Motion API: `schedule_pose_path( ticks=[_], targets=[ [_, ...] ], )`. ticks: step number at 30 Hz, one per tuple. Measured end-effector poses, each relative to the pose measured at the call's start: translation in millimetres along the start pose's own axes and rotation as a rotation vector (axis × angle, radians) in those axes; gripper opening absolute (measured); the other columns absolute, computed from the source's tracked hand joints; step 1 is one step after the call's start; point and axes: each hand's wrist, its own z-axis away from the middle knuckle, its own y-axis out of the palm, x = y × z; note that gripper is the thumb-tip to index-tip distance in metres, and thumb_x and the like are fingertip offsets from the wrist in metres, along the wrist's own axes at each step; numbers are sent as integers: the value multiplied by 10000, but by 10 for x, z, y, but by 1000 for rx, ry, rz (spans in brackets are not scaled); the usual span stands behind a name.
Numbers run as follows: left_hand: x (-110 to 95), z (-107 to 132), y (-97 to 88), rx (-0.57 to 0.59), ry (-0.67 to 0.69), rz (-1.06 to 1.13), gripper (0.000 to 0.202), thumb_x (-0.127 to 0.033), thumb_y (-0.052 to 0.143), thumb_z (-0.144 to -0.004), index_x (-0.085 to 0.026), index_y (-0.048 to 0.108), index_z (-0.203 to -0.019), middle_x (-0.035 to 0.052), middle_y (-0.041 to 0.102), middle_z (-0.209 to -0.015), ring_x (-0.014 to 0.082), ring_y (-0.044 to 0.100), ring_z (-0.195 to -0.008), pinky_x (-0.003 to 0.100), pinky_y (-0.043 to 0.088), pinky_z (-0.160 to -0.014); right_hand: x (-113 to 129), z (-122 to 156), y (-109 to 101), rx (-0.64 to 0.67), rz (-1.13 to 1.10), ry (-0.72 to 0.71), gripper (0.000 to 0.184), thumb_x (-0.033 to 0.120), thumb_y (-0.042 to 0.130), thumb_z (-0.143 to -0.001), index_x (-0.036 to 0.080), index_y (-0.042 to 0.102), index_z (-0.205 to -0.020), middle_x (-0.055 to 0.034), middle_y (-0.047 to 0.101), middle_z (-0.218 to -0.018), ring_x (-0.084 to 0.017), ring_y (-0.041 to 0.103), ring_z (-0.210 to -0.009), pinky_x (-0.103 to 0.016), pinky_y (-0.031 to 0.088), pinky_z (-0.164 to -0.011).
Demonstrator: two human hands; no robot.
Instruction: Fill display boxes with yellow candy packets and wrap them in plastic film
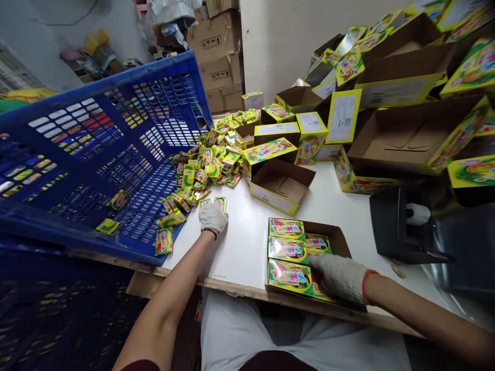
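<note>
My left hand (pixel 214 218), in a white knit glove, reaches to the table beside the heap of small printed boxes (pixel 212 165). Its fingers are closed on small boxes (pixel 204 204) at their tips. In front of me on the right lies an open display carton (pixel 340 234), partly filled with yellow-green boxes marked TWINS (pixel 288 249). My right hand (pixel 338 275), also gloved, is bent down into this carton at its right side. The fingers look curled, and what they hold is hidden beneath them.
A blue plastic crate (pixel 116 108) lies tipped on the left, its opening toward the heap. Several display cartons (pixel 284 183) are piled at the back right. A black tape dispenser (pixel 398 226) stands on the white table (pixel 242 242). Brown cardboard boxes (pixel 216 56) are stacked behind.
</note>
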Motion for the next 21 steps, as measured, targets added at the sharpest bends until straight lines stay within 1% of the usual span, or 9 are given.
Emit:
schedule_pose_path(
  ticks=[3, 7, 9, 11, 13, 15, 18, 20, 21],
  targets=[
    [-35, 153, 39, 38, 4, 22, 426, -274, 681, -726, -132, 598, -1119, 175, 660, -1070, 368, 636, -1038, 477, 497, -892, 106, 32, -325, 25, 68, -68, 44, 175, 676, -664, 212, 655, -675, -17, 644, -672, -208, 601, -676, -300, 426, -640],
    [-128, 418, -53, 26, 33, 126, 569, -233, 641, -742, -101, 487, -1273, 151, 653, -1109, 279, 654, -1047, 387, 524, -916, 424, 119, -757, -201, 149, -223, 121, 181, 534, -835, 202, 636, -773, -14, 632, -742, -171, 555, -700, -269, 393, -635],
    [-272, 587, -214, -107, 242, 253, 639, -208, 626, -733, -113, 433, -1335, 156, 617, -1206, 266, 616, -1152, 383, 490, -1018, 655, 188, -922, -364, 187, -344, 119, 177, 548, -844, 181, 650, -906, -45, 653, -917, -176, 577, -813, -266, 420, -714],
    [-488, 796, -433, -285, 592, 394, 660, -202, 610, -758, -156, 401, -1382, 154, 580, -1279, 280, 563, -1244, 423, 444, -1093, 885, 265, -1055, -461, 277, -482, 190, 186, 609, -818, 163, 654, -1002, -76, 636, -1069, -192, 582, -916, -275, 425, -780],
    [-720, 1012, -639, -371, 912, 468, 646, -211, 581, -832, -216, 355, -1437, 137, 566, -1300, 280, 551, -1260, 445, 447, -1091, 1051, 345, -1171, -406, 382, -547, 191, 155, 653, -773, 172, 678, -961, -65, 642, -1020, -197, 588, -893, -281, 413, -760],
    [-888, 1156, -737, -352, 1080, 501, 649, -206, 545, -893, -250, 285, -1486, 126, 569, -1294, 253, 571, -1233, 411, 481, -1051, 1091, 411, -1274, -265, 405, -492, 134, 110, 674, -730, 191, 700, -834, -27, 640, -824, -187, 593, -781, -282, 392, -702],
    [-877, 1079, -599, -306, 1044, 497, 735, -300, 588, -900, -203, 214, -1525, 162, 530, -1384, 270, 516, -1316, 412, 453, -1093, 892, 416, -1359, -112, 369, -265, 125, 79, 694, -680, 204, 698, -673, -5, 598, -617, -204, 618, -712, -310, 406, -699],
    [-681, 830, -389, -283, 805, 412, 819, -410, 655, -844, -134, 260, -1506, 214, 454, -1476, 330, 404, -1417, 471, 369, -1166, 660, 317, -1316, -62, 390, -118, 129, 76, 697, -638, 201, 685, -605, -22, 623, -595, -247, 657, -761, -357, 449, -744],
    [-545, 673, -285, -259, 623, 344, 815, -433, 668, -818, -100, 317, -1474, 240, 433, -1488, 359, 363, -1440, 495, 337, -1181, 545, 237, -1257, -53, 385, -62, 125, 76, 705, -604, 195, 677, -580, -37, 647, -603, -268, 673, -783, -381, 471, -763]
  ],
)
